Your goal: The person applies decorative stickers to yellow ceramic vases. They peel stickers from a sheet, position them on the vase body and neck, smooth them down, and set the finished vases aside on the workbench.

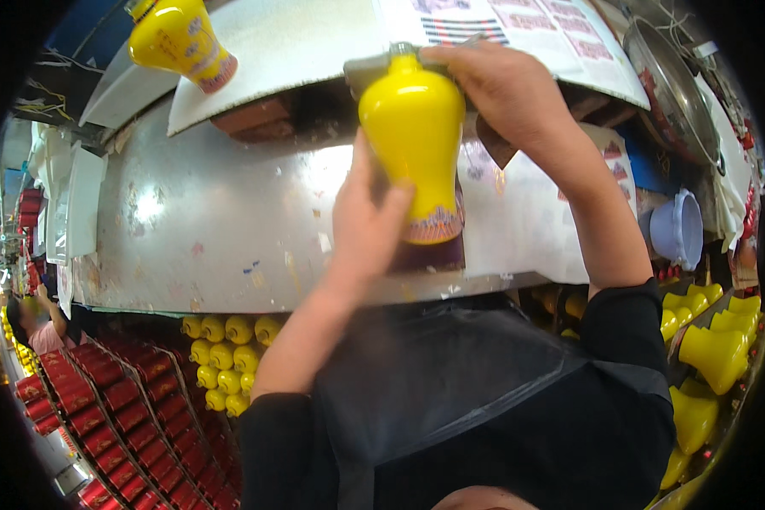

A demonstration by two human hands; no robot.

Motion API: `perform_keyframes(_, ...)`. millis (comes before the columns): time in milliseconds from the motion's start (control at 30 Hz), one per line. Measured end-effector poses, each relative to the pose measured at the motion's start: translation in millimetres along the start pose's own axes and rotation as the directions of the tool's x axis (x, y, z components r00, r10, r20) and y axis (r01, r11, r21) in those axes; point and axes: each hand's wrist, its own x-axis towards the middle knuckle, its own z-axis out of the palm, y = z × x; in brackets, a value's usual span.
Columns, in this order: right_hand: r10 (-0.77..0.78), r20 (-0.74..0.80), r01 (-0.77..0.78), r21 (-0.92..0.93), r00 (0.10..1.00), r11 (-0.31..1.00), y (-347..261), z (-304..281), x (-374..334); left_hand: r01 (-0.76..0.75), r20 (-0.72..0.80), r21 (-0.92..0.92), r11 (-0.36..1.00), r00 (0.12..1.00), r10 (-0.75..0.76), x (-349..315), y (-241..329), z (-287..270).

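Observation:
A glossy yellow bottle, broad at the shoulder and narrow at the neck, stands nearly upright in front of me. It has a patterned band round its foot. My left hand is closed on the bottle's left side, its thumb across the lower front. My right hand is at the neck, fingers bent and pressed together; what they hold is hidden. A flat grey piece shows behind the neck, and a brown pointed piece below my right hand. Beneath the bottle is a dark purple-brown block.
A second yellow bottle with decoration stands on the white board at the far left. Printed sheets lie at the far right. A pale blue bucket is at right. Red boxes and yellow bottles are stacked below the table.

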Motion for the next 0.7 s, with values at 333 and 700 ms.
perform_keyframes(333,0.266,0.667,-0.718,0.636,0.696,0.283,-59,4,-98,-0.091,0.137,0.076,0.993,0.987,0.08,-20,-13,-10)
perform_keyframes(700,0.395,0.513,-0.631,0.725,0.762,0.275,-82,23,-99,-0.044,0.181,-0.031,0.999,0.982,0.049,-23,-25,-10)
